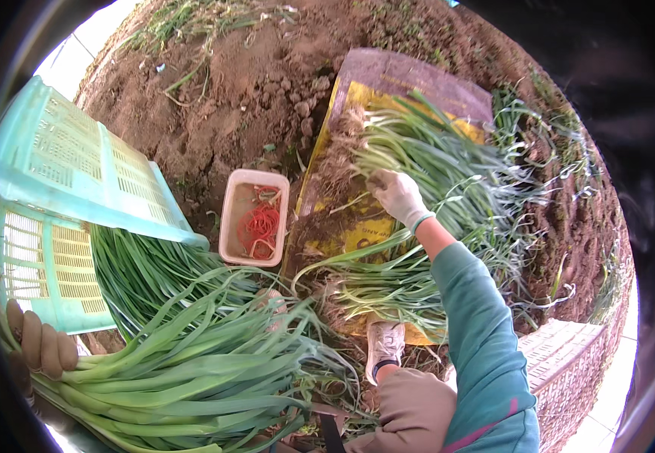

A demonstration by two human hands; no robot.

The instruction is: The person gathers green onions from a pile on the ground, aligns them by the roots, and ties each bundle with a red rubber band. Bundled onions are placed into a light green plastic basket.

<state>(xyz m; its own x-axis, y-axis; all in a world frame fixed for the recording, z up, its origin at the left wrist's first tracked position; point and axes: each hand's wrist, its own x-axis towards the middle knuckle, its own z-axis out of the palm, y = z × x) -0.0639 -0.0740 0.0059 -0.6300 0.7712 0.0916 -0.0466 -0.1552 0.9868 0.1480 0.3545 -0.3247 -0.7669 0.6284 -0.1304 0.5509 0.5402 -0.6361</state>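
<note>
My left hand (44, 345), in a dirty glove at the lower left edge, is closed around the pale stems of a big bunch of long-leaved allium greens (191, 379). Its leaves fan out to the right. My right hand (398, 195), in a white glove, reaches to the stem ends of a pile of rooted allium greens (440, 153). Its fingers are bent against the stems; whether they grip any cannot be made out. A smaller heap of the same greens (384, 289) lies nearer my shoe (385, 345). Both heaps rest on a yellow printed sack (370, 235), roots to the left.
A white plastic tub (225, 223) holds red bands (259, 226). At left, a turquoise slatted crate (86, 164) leans over another crate (50, 255) beside more greens (152, 266). A pale woven-pattern crate (565, 357) stands at lower right. Bare soil (236, 85) surrounds the sack.
</note>
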